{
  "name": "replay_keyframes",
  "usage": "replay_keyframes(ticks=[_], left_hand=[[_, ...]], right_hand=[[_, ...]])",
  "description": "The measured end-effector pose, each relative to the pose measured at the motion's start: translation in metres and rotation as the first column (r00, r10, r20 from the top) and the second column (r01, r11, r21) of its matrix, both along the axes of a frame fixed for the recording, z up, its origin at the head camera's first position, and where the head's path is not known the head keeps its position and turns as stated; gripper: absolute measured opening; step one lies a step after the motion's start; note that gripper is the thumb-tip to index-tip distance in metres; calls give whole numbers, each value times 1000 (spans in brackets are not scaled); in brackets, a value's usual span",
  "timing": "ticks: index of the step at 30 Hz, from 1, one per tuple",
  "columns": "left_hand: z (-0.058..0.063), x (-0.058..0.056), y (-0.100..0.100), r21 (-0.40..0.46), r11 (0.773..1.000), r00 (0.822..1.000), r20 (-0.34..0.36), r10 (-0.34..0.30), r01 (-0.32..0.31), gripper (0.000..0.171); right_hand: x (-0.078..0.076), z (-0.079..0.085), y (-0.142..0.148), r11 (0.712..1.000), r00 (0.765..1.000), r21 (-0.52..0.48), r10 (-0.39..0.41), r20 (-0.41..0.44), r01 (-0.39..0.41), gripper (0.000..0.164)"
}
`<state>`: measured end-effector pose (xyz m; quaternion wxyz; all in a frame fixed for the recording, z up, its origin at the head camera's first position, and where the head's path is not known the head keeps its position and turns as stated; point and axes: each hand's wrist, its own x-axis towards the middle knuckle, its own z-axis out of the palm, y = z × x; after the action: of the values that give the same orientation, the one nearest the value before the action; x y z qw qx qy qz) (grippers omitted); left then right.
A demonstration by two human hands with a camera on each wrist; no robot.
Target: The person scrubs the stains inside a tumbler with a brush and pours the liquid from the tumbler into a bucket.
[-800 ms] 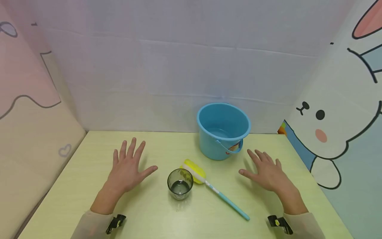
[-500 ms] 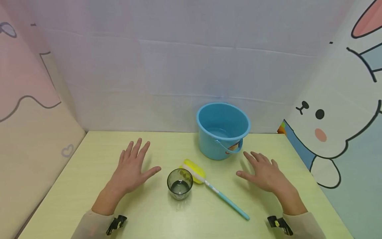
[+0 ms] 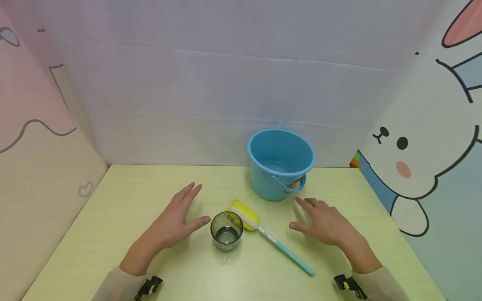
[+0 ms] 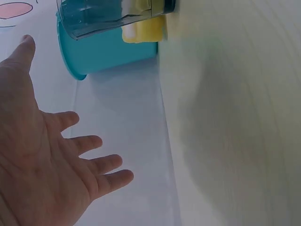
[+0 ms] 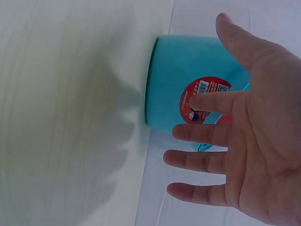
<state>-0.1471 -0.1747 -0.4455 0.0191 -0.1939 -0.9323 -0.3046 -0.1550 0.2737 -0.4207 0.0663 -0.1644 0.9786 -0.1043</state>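
A dark, see-through glass (image 3: 227,231) stands upright near the middle of the table. My left hand (image 3: 175,223) hovers just left of it, fingers spread and thumb pointing towards its rim; it holds nothing. Partly behind the glass lies a brush with a yellow and white sponge head (image 3: 246,215) and a light-blue handle (image 3: 290,254). To the right of the brush my right hand (image 3: 324,223) hangs above the table with its fingers extended and nothing in it. Beyond that hand, a blue bucket (image 3: 276,188) stands upright with its handle lowered; a red label (image 5: 197,94) shows on its side.
The pale wooden table (image 3: 124,188) meets a white cloth wall (image 3: 169,104) at its back edge, close behind the bucket. Printed panels rise on both sides, one with a rabbit drawing (image 3: 425,146) on the right.
Both hands have moved inwards, the left to the right towards the glass and the right to the left towards the brush. The glass, brush and bucket have stayed in place.
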Motion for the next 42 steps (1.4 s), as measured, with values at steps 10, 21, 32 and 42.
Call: replay_keyframes(ticks=[10,21,32,42], left_hand=[[2,9,15,118,990,989,116,-87,73,122],[-3,15,30,228,968,960,231,-159,105,128],[-10,18,37,292,946,933,281,-226,142,123],[-14,16,44,283,944,938,248,-242,168,115]], right_hand=[[6,-2,-18,998,996,-28,63,60,-61,95],[19,-12,-39,988,982,-94,133,134,-121,86],[26,-24,-55,969,966,-73,241,92,-235,76],[28,-31,-61,960,956,-67,278,91,-273,56]])
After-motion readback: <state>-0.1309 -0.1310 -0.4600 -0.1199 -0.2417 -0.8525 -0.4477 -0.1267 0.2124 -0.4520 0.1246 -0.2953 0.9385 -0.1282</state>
